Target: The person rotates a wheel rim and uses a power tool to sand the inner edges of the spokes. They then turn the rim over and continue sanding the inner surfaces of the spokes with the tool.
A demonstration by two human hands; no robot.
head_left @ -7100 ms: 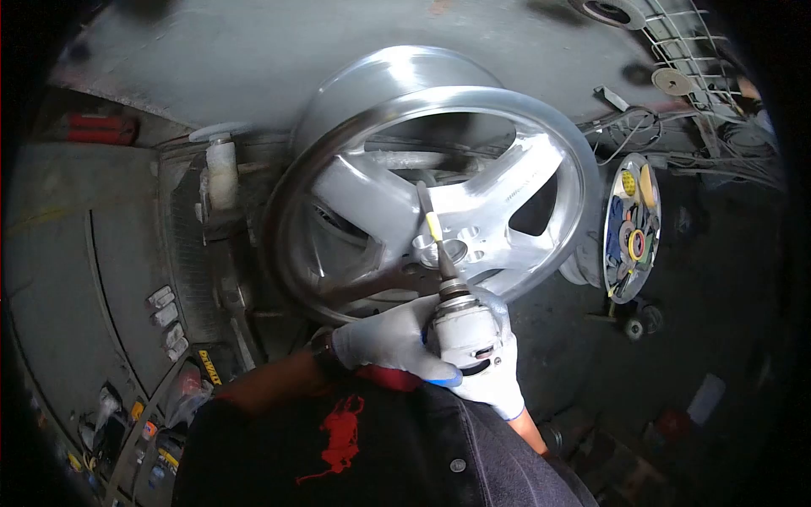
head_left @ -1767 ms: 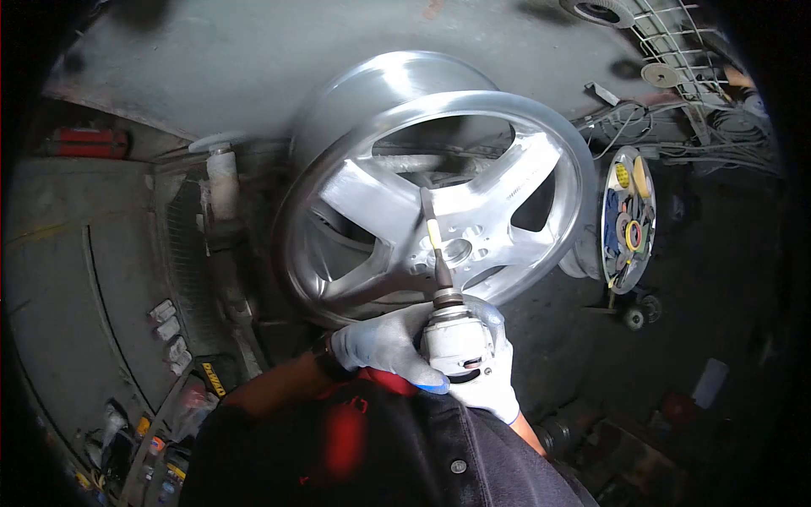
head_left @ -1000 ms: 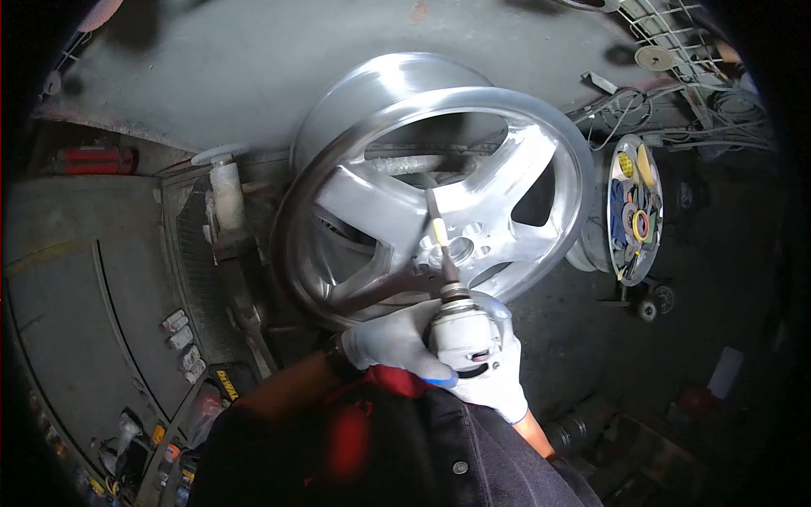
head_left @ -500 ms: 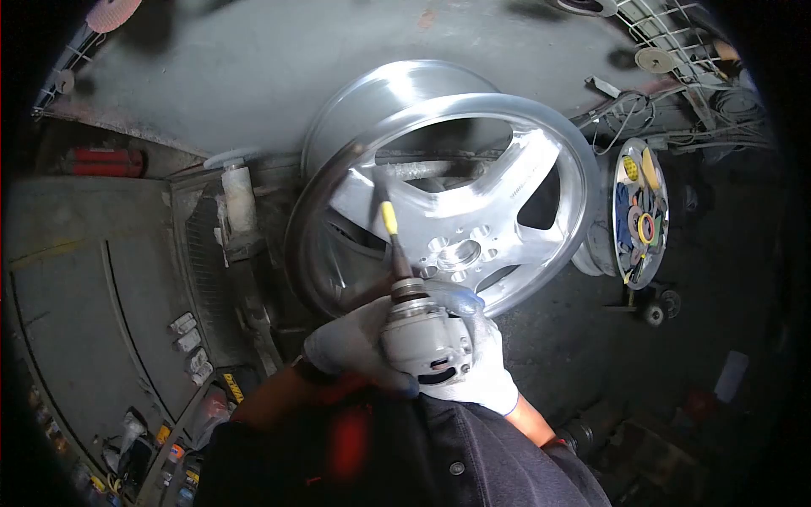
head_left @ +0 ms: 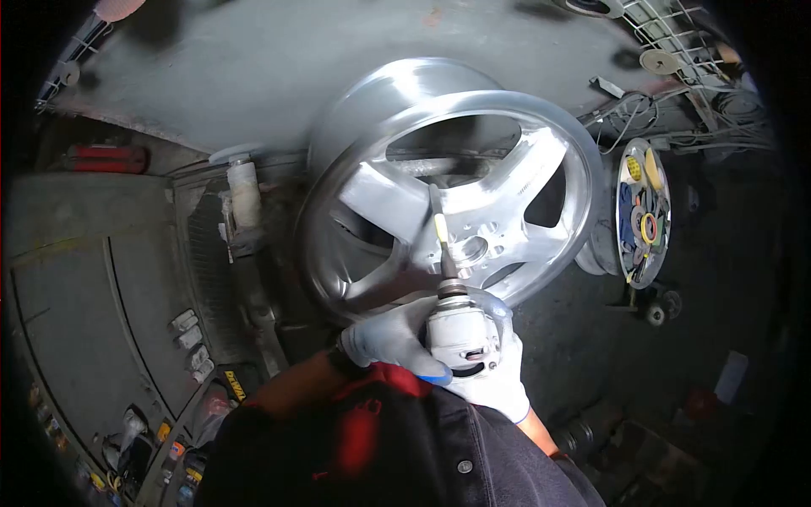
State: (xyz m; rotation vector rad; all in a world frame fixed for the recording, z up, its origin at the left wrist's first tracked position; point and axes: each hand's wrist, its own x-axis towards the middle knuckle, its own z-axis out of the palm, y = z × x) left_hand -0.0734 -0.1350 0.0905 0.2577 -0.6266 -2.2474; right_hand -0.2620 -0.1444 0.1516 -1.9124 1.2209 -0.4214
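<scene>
A worker in a dark shirt grips a whitish power tool in both gloved hands before a bright metal wheel. The left hand curls around the tool's near-left side, its blue-edged thumb lying along the housing; the right hand clasps the other side and wraps beneath, its fingertips partly hidden. A dark band circles the left wrist.

From the tool's nose a slim shaft, banded in yellow, points away from the worker and overlaps the spokes just left of the hub hole; whether its tip touches the metal cannot be told. The wheel stands tilted directly beyond the hands, spoked face toward the worker, with a grey panel behind it.

To the right, a round tray holds a yellow-edged ring among small, jumbled items. Looped cables hang near a wire rack at upper right. At left lies a red cylinder.
</scene>
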